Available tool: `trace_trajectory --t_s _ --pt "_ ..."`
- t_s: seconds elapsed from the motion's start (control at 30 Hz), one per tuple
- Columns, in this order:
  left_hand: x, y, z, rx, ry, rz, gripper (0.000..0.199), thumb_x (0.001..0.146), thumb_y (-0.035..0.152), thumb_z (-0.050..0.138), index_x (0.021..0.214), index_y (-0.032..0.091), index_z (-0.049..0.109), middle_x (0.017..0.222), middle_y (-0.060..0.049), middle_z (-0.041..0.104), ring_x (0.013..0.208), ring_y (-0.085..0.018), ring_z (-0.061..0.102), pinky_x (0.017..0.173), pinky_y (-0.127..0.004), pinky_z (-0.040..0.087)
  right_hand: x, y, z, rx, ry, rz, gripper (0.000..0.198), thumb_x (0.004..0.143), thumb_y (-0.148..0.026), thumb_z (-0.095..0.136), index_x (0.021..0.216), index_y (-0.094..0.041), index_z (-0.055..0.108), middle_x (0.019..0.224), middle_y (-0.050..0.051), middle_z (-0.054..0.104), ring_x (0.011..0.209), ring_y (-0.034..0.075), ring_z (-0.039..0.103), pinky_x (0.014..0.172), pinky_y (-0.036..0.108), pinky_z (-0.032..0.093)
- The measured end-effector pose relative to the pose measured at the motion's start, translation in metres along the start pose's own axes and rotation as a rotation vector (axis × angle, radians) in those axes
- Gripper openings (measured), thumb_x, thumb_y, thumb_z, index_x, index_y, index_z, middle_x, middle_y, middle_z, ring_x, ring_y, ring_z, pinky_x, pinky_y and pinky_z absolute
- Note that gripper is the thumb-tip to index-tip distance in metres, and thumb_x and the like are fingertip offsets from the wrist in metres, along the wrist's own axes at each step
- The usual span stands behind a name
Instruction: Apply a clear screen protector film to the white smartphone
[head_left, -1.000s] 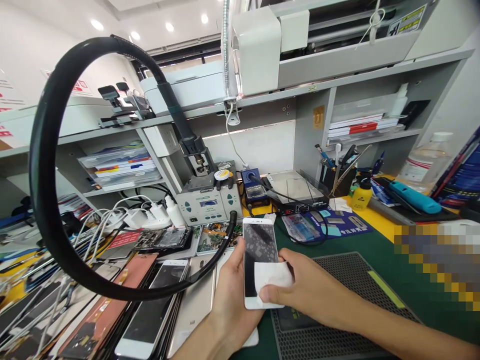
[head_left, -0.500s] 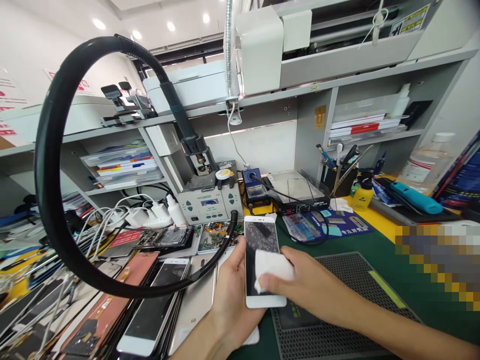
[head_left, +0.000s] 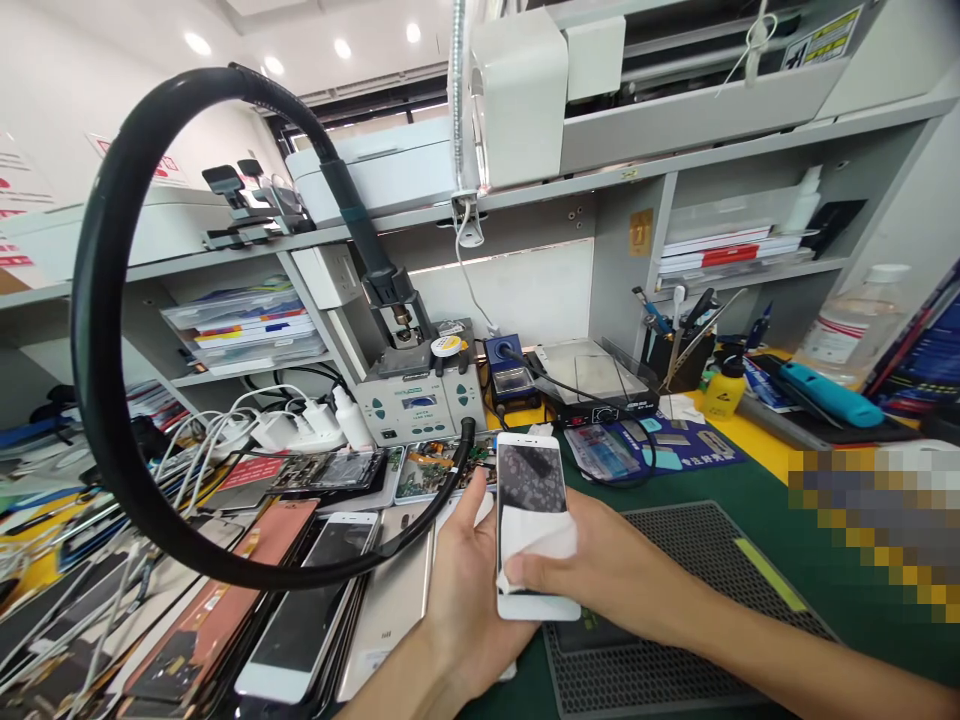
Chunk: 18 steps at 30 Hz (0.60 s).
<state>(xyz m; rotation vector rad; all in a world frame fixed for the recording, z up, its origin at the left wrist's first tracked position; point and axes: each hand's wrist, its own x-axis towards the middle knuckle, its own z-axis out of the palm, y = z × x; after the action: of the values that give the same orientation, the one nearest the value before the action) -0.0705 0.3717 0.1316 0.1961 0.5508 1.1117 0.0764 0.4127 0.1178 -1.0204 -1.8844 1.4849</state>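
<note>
A white smartphone [head_left: 531, 466] with a dark, spotted screen is held upright in front of me. My left hand [head_left: 472, 580] supports it from the left and below; the thumb points up beside its edge, and the fingers are hidden behind it. My right hand [head_left: 592, 565] presses a folded white wipe [head_left: 534, 532] against the lower half of the screen, thumb on top. Its other fingers are out of sight behind the wipe and phone. Under the right forearm lies a dark perforated mat [head_left: 675, 560].
Left of my hands lie a white-framed phone [head_left: 311, 610] on a stack, a gold phone back [head_left: 390, 600] and circuit boards [head_left: 427, 475]. A thick black hose [head_left: 101, 300] loops from the hot air station [head_left: 420, 405]. A yellow bottle [head_left: 724, 390] stands at the back right.
The phone has shifted slightly right and down, and my left thumb has come away from its edge. The wipe has moved a little left across the screen and lies flatter.
</note>
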Motion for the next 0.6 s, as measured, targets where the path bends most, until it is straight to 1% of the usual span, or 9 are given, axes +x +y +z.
trace_trajectory --t_s 0.07,0.13,0.2,0.33,0.37,0.43,0.5,0.53,0.6 --pt "0.0 0.0 -0.002 -0.009 -0.002 -0.003 0.059 0.095 0.058 0.053 0.122 0.009 0.072 0.11 -0.018 0.078 0.108 -0.038 0.071 0.101 -0.048 0.049 -0.002 0.002 0.002 0.041 -0.027 -0.014 0.051 0.074 -0.028 0.086 0.12 -0.024 0.063 0.109 -0.001 0.076 0.1 0.025 0.07 0.078 0.029 0.052" --pt "0.0 0.0 -0.003 -0.016 -0.011 -0.005 0.062 0.094 0.06 0.054 0.126 0.009 0.069 0.112 -0.019 0.077 0.108 -0.038 0.071 0.101 -0.048 0.049 -0.004 0.003 0.004 0.037 -0.013 -0.016 0.058 0.07 -0.025 0.088 0.122 -0.024 0.063 0.111 0.0 0.076 0.102 0.026 0.07 0.079 0.029 0.052" --pt "0.0 0.0 -0.004 -0.019 -0.023 -0.006 0.063 0.094 0.06 0.054 0.128 0.009 0.068 0.113 -0.019 0.077 0.108 -0.038 0.071 0.101 -0.048 0.048 -0.003 0.002 0.005 0.025 0.01 -0.007 0.049 0.072 -0.027 0.087 0.116 -0.024 0.066 0.107 0.0 0.077 0.099 0.026 0.07 0.077 0.029 0.052" --pt "0.0 -0.001 -0.004 -0.02 -0.032 0.001 0.063 0.094 0.059 0.055 0.131 0.009 0.066 0.114 -0.018 0.077 0.109 -0.038 0.07 0.101 -0.048 0.047 0.001 -0.002 0.005 0.004 0.062 -0.022 0.02 0.089 -0.038 0.073 0.103 -0.024 0.071 0.101 -0.001 0.078 0.096 0.025 0.071 0.075 0.029 0.051" --pt "0.0 -0.001 -0.004 -0.022 -0.044 0.0 0.062 0.095 0.058 0.055 0.131 0.009 0.066 0.114 -0.018 0.076 0.109 -0.038 0.07 0.101 -0.047 0.047 0.002 -0.002 0.004 -0.022 0.084 -0.024 0.019 0.093 -0.042 0.069 0.097 -0.023 0.071 0.098 0.0 0.078 0.093 0.024 0.071 0.074 0.029 0.05" --pt "0.0 0.0 -0.004 -0.028 -0.075 -0.006 0.062 0.095 0.059 0.054 0.133 0.011 0.065 0.116 -0.017 0.076 0.11 -0.037 0.07 0.101 -0.047 0.047 0.004 -0.001 0.002 -0.062 0.108 -0.005 0.028 0.096 -0.049 0.064 0.09 -0.021 0.07 0.089 0.001 0.076 0.083 0.023 0.07 0.069 0.029 0.049" --pt "0.0 0.001 -0.005 -0.033 -0.095 -0.015 0.063 0.095 0.061 0.052 0.134 0.012 0.064 0.117 -0.017 0.076 0.11 -0.037 0.07 0.101 -0.047 0.047 0.004 0.003 0.001 -0.009 0.06 0.012 0.028 0.093 -0.049 0.068 0.098 -0.021 0.069 0.088 0.001 0.075 0.078 0.022 0.069 0.068 0.03 0.051" --pt "0.0 0.002 -0.006 -0.036 -0.1 -0.018 0.064 0.095 0.061 0.052 0.134 0.011 0.064 0.117 -0.017 0.076 0.109 -0.037 0.07 0.101 -0.047 0.047 0.004 0.005 0.001 0.044 0.02 0.012 0.031 0.089 -0.046 0.073 0.106 -0.021 0.068 0.091 0.001 0.076 0.081 0.022 0.07 0.07 0.03 0.052" --pt "0.0 0.003 -0.007 -0.042 -0.111 -0.014 0.065 0.095 0.062 0.051 0.133 0.01 0.064 0.116 -0.018 0.076 0.109 -0.037 0.07 0.1 -0.047 0.047 0.002 0.008 0.002 0.125 -0.026 0.01 0.049 0.078 -0.04 0.084 0.119 -0.02 0.063 0.102 0.003 0.076 0.093 0.025 0.07 0.075 0.032 0.054"
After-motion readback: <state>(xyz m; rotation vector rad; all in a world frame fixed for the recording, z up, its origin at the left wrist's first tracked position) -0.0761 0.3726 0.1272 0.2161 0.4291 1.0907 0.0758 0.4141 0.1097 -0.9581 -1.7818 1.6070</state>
